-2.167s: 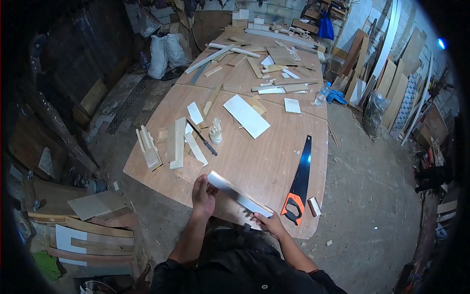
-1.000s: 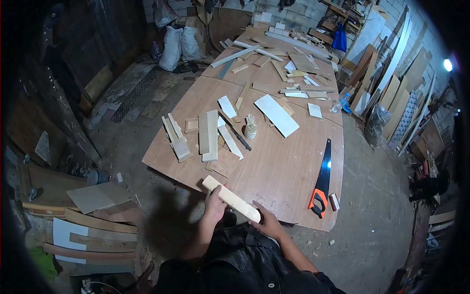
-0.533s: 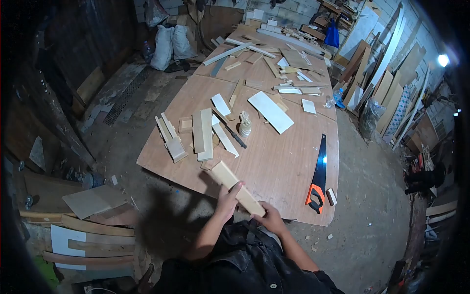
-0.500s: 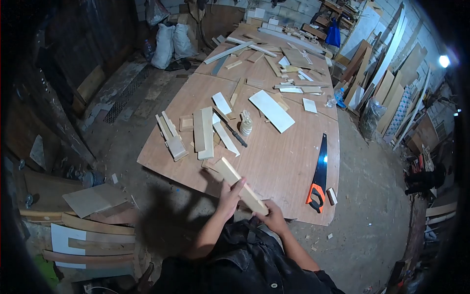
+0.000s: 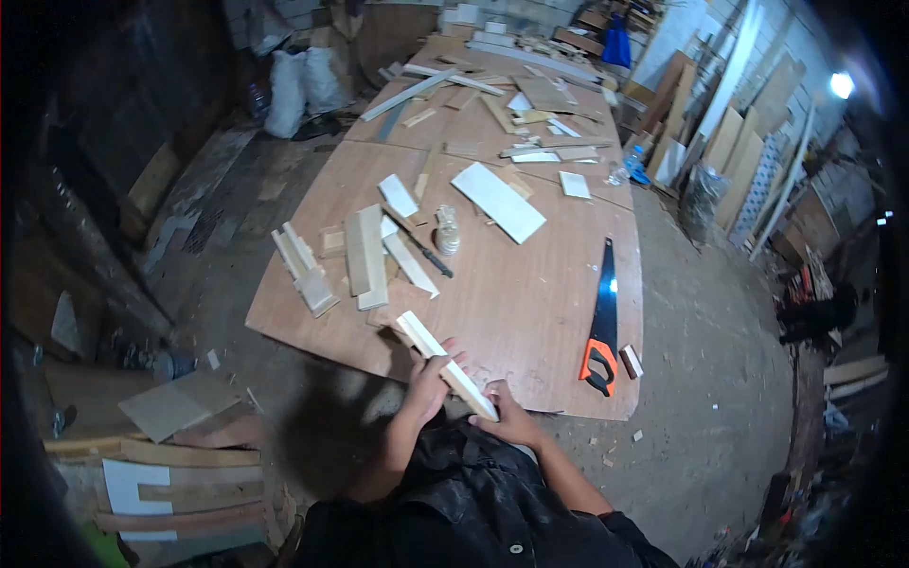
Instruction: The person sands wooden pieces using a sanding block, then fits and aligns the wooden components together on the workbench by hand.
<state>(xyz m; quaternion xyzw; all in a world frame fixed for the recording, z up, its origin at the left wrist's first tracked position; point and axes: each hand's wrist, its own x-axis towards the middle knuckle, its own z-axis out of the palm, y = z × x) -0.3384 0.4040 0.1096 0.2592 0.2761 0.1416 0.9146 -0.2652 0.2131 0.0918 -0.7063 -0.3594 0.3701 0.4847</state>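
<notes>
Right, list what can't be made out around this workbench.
All in the head view:
Underside of the pale wooden bar: faces away from the camera; the left hand also covers part of the bar.
Teeth of the black-bladed, orange-handled saw: too small.
Contents of the grey, see-through plastic bag: blurred and dim.
Green item at lower left: cut off by the dark lens edge.

Wood piece in both hands at bench edge

Left hand (image 5: 428, 383) gripped the wood piece (image 5: 445, 364) mid-length; right hand (image 5: 507, 417) held its near end. Bench (image 5: 511, 303) beneath its far end. Orange-handled saw (image 5: 602, 322) lay to the right, small block (image 5: 631, 362) just beside its handle.
</notes>
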